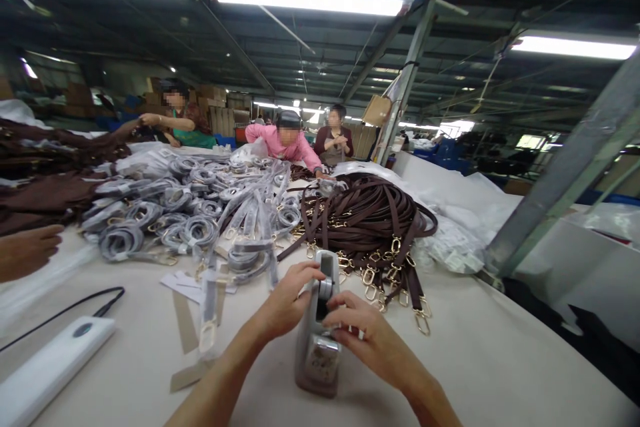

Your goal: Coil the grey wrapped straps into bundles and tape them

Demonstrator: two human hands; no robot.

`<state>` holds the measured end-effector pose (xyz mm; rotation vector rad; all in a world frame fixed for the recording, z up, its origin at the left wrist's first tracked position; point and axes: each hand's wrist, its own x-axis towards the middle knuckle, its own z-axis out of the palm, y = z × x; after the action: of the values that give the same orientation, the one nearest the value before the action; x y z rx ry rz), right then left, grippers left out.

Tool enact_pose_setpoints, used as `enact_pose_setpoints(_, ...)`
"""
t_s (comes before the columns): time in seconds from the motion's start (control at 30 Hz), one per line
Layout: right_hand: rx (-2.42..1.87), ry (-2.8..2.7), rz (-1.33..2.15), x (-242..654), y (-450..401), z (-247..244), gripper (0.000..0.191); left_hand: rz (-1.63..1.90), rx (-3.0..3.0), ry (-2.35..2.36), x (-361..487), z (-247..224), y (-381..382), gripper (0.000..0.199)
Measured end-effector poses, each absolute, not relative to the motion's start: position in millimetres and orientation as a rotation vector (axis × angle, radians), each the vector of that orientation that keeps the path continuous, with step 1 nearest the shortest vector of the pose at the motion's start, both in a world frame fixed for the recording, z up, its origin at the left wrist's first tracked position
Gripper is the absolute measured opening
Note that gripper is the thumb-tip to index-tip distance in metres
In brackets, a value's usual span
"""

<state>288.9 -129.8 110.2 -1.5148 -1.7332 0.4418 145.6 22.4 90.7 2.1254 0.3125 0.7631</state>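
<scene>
A grey tape dispenser [320, 360] stands on the pale table [480, 373], in front of me. My left hand [287, 300] is at its left side, fingers bent over the small roll [326, 288] in its upper part. On the right, my right hand [357, 327] hovers at the dispenser's middle with its fingers apart; nothing shows between them. Beyond the dispenser lies a heap of dark brown straps [365, 213] with gold clasps [369, 275]. To the left are many coiled straps in clear wrapping [195, 230].
Another person's hand [30, 250] reaches in at the left edge. A white device [55, 367] with a black cable lies front left. Card strips [185, 323] lie nearby. Several people work across the table. A metal post [565, 160] rises at right.
</scene>
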Motion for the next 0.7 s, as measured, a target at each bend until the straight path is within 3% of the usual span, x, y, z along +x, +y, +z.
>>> enact_pose_setpoints(0.37, -1.31, -1.814, 0.188, 280, -137, 104, 0.021, 0.792, 2.139, 0.261, 149, 75, 26, 0.049)
enact_pose_setpoints(0.7, -1.267, -1.821, 0.207, 283, -140, 104, 0.02, 0.804, 2.068, 0.286, 151, 82, 27, 0.041)
